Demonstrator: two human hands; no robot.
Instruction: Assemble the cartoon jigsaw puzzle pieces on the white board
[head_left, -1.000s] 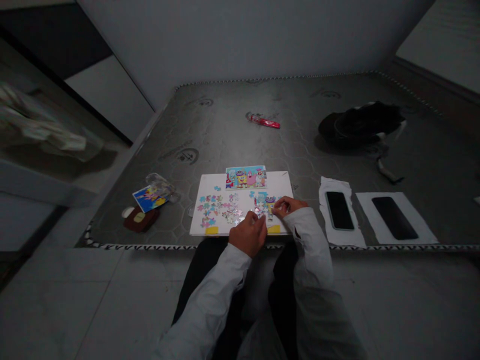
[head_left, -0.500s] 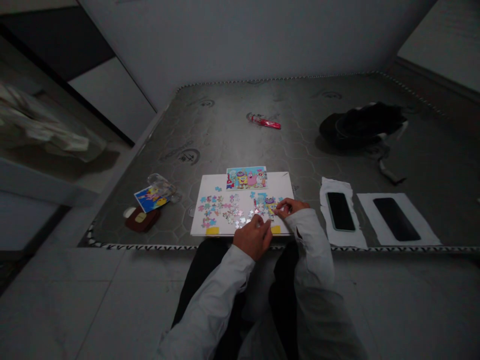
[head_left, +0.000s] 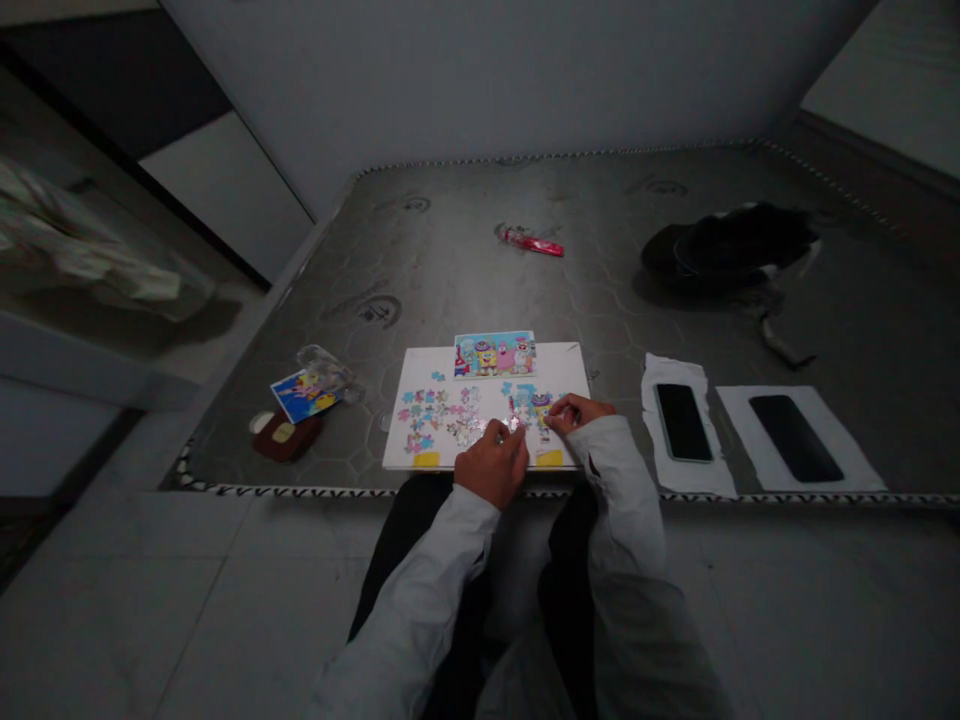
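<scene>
**Two hands at a puzzle section on a white board**

The white board [head_left: 420, 362] lies flat near the front edge of the grey patterned surface [head_left: 450, 290]. Loose puzzle pieces [head_left: 427, 405] are scattered over its left and middle parts; a partly joined puzzle section [head_left: 541, 405] lies towards its right side. A printed card [head_left: 495, 355] with cartoon figures rests across the far edge of the board, and yellow strips [head_left: 426, 459] mark the near edge.

Relative to the preceding view, the left hand [head_left: 491, 468] is displaced slightly to the left over the board, widening the gap between the hands and leaving the near end of the section more exposed. The right hand [head_left: 581, 412] stays at the section's right side. The fingers of both hands are bent, with their tips close to the pieces; whether either set is closed on a piece cannot be told at this scale.

To the left lie a brown case [head_left: 286, 437] and a blue-and-yellow card [head_left: 306, 396]. To the right, a phone [head_left: 684, 422] rests on white paper; a red item [head_left: 540, 244] lies beyond the board.
</scene>
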